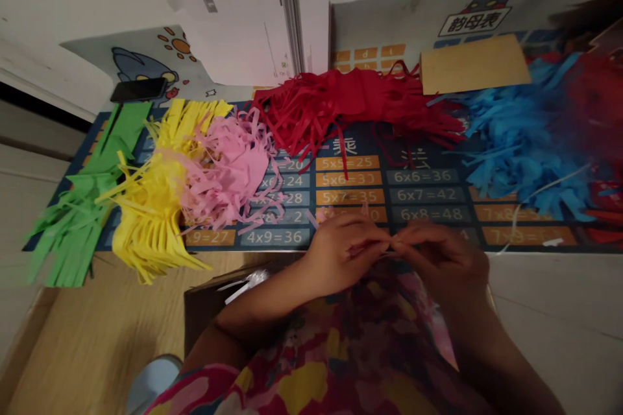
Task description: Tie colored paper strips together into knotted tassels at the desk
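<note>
Both my hands meet at the table's front edge, fingertips touching. My left hand (345, 249) is closed in a pinch, with a bit of something dark pink showing inside its fingers. My right hand (440, 256) pinches right beside it; what it holds is too small to name. Just behind my left hand lie a few pink paper scraps (324, 214). Fringed pink paper (238, 159) is to the left, beside fringed yellow paper (160, 188) and green paper (92, 198). Fringed red paper (350, 100) lies behind my hands, and fringed blue paper (525, 136) is to the right.
A large white sheet or box (257, 32) leans on the wall at the back. A tan block (474, 66) sits at the back right, a black phone (139, 89) at the back left. A thin white strand (516, 224) crosses the printed mat (277, 237) at the right.
</note>
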### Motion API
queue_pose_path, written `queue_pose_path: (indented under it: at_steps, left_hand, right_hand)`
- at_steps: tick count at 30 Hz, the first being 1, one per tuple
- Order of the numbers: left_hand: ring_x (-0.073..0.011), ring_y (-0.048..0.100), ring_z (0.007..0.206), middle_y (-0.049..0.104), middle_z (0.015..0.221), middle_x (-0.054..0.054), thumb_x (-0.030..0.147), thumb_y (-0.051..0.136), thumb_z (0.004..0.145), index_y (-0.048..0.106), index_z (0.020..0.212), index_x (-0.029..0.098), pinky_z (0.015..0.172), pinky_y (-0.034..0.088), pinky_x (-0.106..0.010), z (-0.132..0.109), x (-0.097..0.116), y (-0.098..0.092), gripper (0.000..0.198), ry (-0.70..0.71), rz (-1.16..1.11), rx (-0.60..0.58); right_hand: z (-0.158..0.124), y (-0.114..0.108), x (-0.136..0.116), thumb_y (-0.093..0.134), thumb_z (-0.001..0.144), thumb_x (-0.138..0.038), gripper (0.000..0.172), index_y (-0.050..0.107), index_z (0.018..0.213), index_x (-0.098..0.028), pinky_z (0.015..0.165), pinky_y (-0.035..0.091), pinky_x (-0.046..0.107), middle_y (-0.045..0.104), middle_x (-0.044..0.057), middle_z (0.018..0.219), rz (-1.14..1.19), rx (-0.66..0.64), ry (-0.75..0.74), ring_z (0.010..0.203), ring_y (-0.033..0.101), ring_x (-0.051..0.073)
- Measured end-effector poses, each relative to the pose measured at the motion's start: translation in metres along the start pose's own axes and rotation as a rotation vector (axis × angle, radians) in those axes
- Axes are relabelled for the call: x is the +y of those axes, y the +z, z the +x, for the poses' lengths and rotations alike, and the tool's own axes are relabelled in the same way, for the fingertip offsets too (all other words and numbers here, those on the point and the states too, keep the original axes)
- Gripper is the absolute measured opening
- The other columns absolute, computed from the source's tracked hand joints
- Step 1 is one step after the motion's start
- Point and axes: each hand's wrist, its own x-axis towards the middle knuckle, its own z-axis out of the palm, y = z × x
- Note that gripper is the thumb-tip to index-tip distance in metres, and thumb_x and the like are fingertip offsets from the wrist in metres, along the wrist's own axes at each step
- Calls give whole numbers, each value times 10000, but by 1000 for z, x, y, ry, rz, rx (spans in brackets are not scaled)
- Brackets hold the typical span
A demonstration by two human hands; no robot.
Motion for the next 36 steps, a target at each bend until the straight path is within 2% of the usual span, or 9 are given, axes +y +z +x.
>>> queue_pose_path:
  at_steps: [3, 7, 11, 14, 20, 25, 30, 36]
  left_hand:
    - [-176, 710, 869, 762, 894, -61, 249, 664, 911, 736, 963, 194, 813, 564, -293, -1, 2, -4, 104, -32, 30, 8]
    - [-185, 716, 876, 764, 882, -62, 257, 661, 921, 746, 927, 200, 851, 565, -315, -3, 4, -6, 103, -16, 112, 29]
    - [-177, 710, 860, 758, 886, -62, 235, 622, 945, 742, 921, 197, 854, 557, -313, -4, 3, -3, 128, 9, 147, 36]
    - [-178, 694, 860, 746, 875, -65, 226, 617, 946, 728, 912, 181, 837, 545, -309, -5, 4, -2, 125, 14, 148, 31]
    - [-176, 677, 846, 739, 866, -55, 252, 634, 936, 716, 932, 186, 792, 532, -298, -3, 6, -2, 105, 3, 83, -42]
    - [-162, 661, 787, 720, 799, -48, 229, 635, 929, 705, 869, 173, 754, 518, -284, -2, 5, 0, 108, 18, 79, -35]
    - [-164, 662, 797, 730, 814, -45, 241, 613, 944, 697, 878, 184, 767, 514, -299, -1, 4, 0, 121, 66, 76, -65]
    - [-177, 653, 798, 712, 807, -55, 188, 610, 924, 675, 884, 164, 797, 528, -330, -1, 5, 3, 80, 138, 191, -25]
  right_hand:
    - [-2, 4, -1, 782, 799, -151, 155, 709, 844, -280, 666, 557, 305, 720, -12, 806, 41, 31, 34, 754, 681, 176]
    - [-4, 4, -3, 774, 804, -136, 173, 701, 854, -285, 682, 555, 287, 721, -27, 816, 54, 54, 23, 762, 687, 163]
    - [-4, 1, -6, 785, 809, -185, 162, 721, 893, -307, 697, 549, 306, 730, -28, 835, -122, 36, 8, 764, 688, 175]
    - [-5, -1, -7, 768, 832, -207, 143, 720, 917, -312, 734, 548, 326, 732, -22, 860, -196, -7, -19, 779, 687, 180]
    - [-7, -3, -6, 748, 842, -217, 116, 705, 908, -302, 713, 550, 338, 722, -10, 854, -121, -6, -10, 788, 686, 195]
    - [-6, -5, -8, 715, 866, -192, 133, 701, 932, -307, 784, 538, 363, 727, -14, 875, -245, -76, -82, 812, 686, 194]
    - [-7, -9, -2, 738, 854, -187, 168, 684, 962, -303, 730, 525, 350, 709, -12, 861, -105, -123, -45, 824, 667, 197]
    - [-10, -10, 1, 724, 863, -136, 221, 672, 999, -302, 772, 504, 346, 708, -14, 903, -107, -155, -55, 861, 651, 185]
